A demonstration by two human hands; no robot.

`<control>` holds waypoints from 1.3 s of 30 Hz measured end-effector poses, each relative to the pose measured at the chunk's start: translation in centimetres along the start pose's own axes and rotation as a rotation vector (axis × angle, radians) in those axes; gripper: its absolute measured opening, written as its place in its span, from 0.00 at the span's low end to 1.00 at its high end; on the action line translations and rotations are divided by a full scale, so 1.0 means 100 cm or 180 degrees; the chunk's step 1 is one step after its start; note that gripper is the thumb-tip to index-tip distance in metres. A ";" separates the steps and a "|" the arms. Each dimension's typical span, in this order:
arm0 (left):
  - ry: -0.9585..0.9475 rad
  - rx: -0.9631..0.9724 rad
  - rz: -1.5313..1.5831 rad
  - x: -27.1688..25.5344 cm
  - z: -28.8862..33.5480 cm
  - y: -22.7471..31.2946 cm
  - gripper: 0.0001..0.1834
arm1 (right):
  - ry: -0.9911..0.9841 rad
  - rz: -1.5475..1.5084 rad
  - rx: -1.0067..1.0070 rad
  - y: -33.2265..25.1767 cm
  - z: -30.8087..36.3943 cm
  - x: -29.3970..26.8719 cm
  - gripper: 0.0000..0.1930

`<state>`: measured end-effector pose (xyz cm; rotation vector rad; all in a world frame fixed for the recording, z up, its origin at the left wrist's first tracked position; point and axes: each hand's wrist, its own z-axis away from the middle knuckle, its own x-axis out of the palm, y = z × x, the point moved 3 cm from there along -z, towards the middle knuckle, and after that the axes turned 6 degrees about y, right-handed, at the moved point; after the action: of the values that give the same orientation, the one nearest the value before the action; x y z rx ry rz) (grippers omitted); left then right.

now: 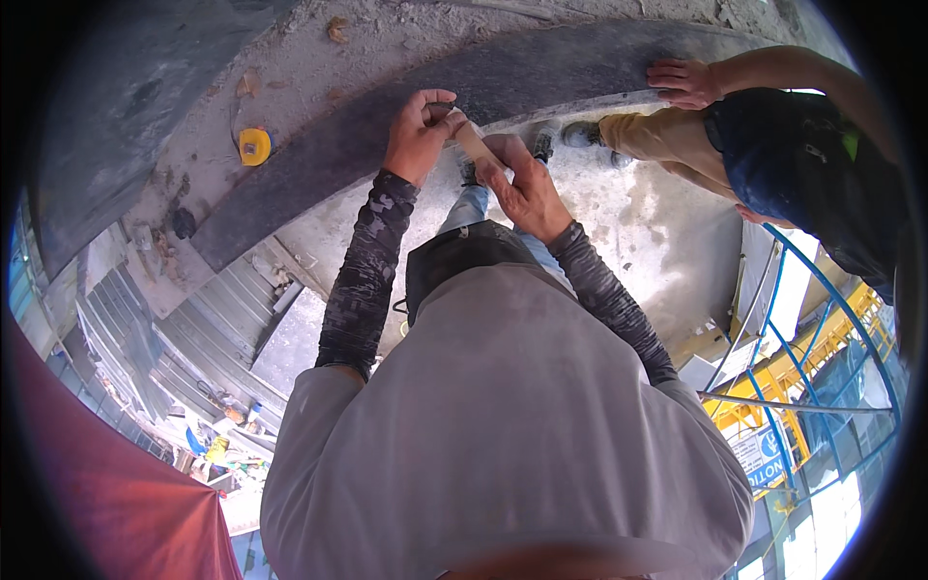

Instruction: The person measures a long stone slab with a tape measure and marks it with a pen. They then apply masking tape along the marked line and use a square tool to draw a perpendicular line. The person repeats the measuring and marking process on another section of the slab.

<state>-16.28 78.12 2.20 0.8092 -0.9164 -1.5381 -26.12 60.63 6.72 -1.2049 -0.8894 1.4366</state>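
Note:
My left hand (pixel 418 137) is closed, its fingers and thumb pinching the far end of a pale tan flat strip (pixel 470 141). A small dark piece (pixel 440 109) shows at those same fingertips; its kind cannot be made out. My right hand (pixel 527 186) grips the near end of the strip, thumb along it. Both hands are raised before my body, near the inner edge of a long dark slab (pixel 338 159). On dusty ground beyond the slab lies a yellow tape measure (pixel 254 147).
At the right a person (pixel 773 145) rests a hand (pixel 684 83) on the slab. Blue metal rails (pixel 843 278) and a yellow frame (pixel 817 350) stand lower right. Corrugated sheets (pixel 174 333) lie lower left, beside a red cloth (pixel 116 474). Concrete floor (pixel 638 232) spreads below.

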 end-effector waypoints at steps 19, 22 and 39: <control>0.0693 0.1653 -0.1662 -0.005 -0.163 -0.008 0.14 | 0.0280 0.0943 0.0090 0.054 0.006 0.019 0.24; 0.0694 0.1906 -0.1766 -0.007 -0.166 -0.005 0.15 | 0.0269 0.0966 0.0055 0.052 0.003 0.019 0.24; 0.0609 0.2196 -0.2028 -0.004 -0.164 -0.009 0.13 | 0.0228 0.0972 0.0083 0.064 -0.004 0.024 0.25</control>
<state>-2.28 76.53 -6.20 1.8497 -1.1212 -1.6296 -27.15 61.65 0.05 -1.4082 -0.6550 1.6287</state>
